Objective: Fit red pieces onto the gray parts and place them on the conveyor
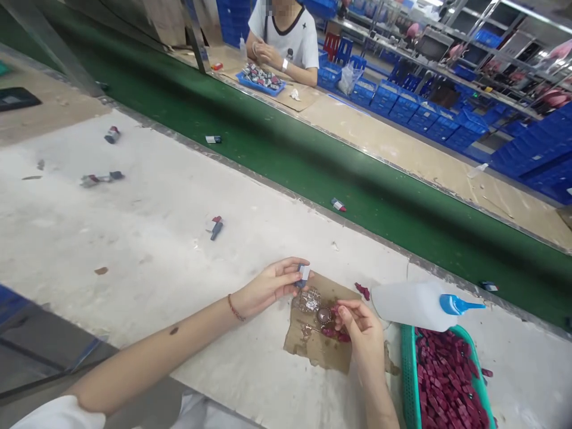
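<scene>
My left hand (279, 279) holds a small dark-grey and white plastic piece (304, 274) in its fingers, over the upper left of a stained cardboard sheet (299, 342). My right hand (361, 328) is closed in a pinch above the sheet's right side; a bit of dark red shows at its fingertips, probably a small part like those in the basket. On the cardboard are a round dark cap-like thing (324, 316), a patch of clear wet glue-like liquid (309, 301) and several dark red pieces (335, 335).
A white squeeze bottle (409, 305) with a blue nozzle lies beside a green basket (407, 375) of dark red parts. Grey-white-red pieces (215, 227) are scattered on the white table. Beyond runs a green conveyor belt (277, 161) carrying similar pieces; a co-worker (286, 42) sits across it.
</scene>
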`<state>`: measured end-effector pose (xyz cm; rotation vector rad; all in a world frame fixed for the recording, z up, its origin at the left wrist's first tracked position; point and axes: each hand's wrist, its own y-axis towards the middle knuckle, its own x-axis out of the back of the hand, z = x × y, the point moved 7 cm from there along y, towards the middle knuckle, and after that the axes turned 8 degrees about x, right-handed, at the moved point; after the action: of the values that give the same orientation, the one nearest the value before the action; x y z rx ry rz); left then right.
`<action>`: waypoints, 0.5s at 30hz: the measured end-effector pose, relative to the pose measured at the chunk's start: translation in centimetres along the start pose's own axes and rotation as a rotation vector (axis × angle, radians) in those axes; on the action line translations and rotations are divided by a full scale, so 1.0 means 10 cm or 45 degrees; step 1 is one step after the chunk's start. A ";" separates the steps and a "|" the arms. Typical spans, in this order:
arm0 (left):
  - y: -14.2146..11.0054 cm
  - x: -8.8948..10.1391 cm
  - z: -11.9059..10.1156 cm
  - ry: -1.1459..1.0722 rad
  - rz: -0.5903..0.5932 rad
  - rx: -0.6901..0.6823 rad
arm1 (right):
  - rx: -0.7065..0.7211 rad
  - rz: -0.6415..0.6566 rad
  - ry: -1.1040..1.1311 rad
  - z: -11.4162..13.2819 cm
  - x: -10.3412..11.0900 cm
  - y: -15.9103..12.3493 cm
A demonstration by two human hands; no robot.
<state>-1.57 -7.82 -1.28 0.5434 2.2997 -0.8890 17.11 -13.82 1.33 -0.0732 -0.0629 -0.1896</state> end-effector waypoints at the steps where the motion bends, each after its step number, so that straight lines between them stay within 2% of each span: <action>1: 0.00 -0.01 0.00 0.058 0.018 -0.021 | 0.006 0.020 0.000 0.00 -0.01 -0.01; 5: -0.03 -0.05 0.04 0.232 0.047 -0.057 | 0.061 0.052 -0.009 0.01 -0.04 -0.03; 8: -0.04 -0.05 0.05 0.293 0.029 -0.056 | 0.109 0.096 -0.142 0.05 -0.03 -0.03; 15: -0.05 -0.04 0.11 0.343 0.009 -0.010 | 0.695 0.366 -0.740 0.33 -0.08 -0.08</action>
<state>-1.09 -8.99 -1.45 0.7043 2.5383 -0.8464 15.99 -14.20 4.58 0.4087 -0.6762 0.1456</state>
